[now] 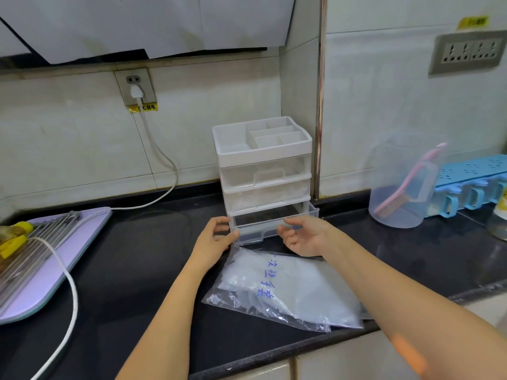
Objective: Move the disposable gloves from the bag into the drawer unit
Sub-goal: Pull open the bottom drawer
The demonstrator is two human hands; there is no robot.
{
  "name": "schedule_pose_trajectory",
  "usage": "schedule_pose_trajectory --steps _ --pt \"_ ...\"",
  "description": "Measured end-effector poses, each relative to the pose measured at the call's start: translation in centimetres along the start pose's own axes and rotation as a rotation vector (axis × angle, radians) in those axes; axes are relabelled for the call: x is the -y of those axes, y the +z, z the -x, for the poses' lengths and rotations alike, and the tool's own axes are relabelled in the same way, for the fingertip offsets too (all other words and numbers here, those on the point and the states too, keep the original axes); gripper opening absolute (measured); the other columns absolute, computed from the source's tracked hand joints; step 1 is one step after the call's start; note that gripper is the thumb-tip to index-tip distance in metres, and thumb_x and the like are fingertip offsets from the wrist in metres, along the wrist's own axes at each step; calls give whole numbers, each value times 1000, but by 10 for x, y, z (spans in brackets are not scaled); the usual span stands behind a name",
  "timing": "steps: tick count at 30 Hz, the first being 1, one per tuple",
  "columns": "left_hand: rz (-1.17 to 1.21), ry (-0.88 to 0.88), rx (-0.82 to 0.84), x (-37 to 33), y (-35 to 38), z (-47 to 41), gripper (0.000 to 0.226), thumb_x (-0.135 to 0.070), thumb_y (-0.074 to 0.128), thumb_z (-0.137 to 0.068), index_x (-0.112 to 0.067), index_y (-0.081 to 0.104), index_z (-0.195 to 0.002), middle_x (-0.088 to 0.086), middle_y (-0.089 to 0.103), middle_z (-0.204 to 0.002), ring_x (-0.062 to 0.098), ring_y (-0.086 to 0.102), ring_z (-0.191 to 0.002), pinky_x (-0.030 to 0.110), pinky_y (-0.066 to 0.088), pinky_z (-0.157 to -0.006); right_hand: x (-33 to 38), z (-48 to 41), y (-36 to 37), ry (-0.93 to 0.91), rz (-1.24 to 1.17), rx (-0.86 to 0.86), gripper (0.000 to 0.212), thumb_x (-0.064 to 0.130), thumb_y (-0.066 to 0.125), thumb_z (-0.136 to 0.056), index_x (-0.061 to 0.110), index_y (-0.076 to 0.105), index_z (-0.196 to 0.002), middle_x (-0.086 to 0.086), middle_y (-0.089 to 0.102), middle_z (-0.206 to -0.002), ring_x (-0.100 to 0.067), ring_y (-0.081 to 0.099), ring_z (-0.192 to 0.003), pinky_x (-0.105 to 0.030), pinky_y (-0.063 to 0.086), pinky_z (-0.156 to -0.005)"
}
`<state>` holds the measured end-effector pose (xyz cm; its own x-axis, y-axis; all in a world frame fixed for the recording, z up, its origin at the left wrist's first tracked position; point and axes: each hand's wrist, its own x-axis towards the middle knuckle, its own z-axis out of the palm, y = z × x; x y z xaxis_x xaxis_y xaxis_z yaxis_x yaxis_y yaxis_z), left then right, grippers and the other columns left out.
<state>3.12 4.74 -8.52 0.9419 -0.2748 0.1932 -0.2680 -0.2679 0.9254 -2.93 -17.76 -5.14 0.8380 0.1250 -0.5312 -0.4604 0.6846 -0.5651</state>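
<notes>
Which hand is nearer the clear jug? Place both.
Right. The right hand holds the bottom drawer front, left of the clear jug; the left hand holds its corner farther left.

Bagged gloves [248,274] seemingly blur into 1 mass.

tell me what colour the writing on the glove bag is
Blue writing on the clear bag, best seen in the head view.

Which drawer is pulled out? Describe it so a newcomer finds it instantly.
On the black counter, against the tiled corner, stands a white drawer unit with three clear drawers. Look at the bottom drawer, just behind the glove bag. Unlike the two shut ones above, it is slid partway out and held by the left hand and right hand.
</notes>
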Motion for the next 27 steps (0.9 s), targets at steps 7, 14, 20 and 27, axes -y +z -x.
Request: schedule_pose_trajectory --steps 7,14,20,27 --pt "-135 47 93 -14 1 30 25 -33 64 -89 -38 56 -112 -10 57 -118 6 59 -101 21 48 -82 7 38 -6 -543 1073 -344 17 22 60 -93 6 64 -87 -3 62 -73 -12 52 -61 -19 41 -55" --pt "-515 254 117 -34 24 68 42 -43 68 -82 -31 54 -120 -15 47 -122 3 43 -115 19 32 -97 5 31 -14 -873 1653 -359 36 23 54 -96 14 54 -131 -4 54 -133 -19 49 -123 -28 37 -101" --pt "-699 131 247 -29 31 95 55 -58 56 -86 -30 48 -133 -11 42 -140 7 35 -129 22 26 -106 -4 29 -23 -924 1719 -366 25 17 52 -97 12 63 -118 -7 60 -119 -21 55 -112 -31 44 -97" --pt "-751 50 223 -35 27 116 58 -59 54 -86 -28 47 -134 -7 41 -140 10 39 -124 20 37 -98 -13 36 -22 -954 1703 -333 19 11 54 -94 10 69 -107 -7 67 -108 -21 63 -98 -34 50 -90"
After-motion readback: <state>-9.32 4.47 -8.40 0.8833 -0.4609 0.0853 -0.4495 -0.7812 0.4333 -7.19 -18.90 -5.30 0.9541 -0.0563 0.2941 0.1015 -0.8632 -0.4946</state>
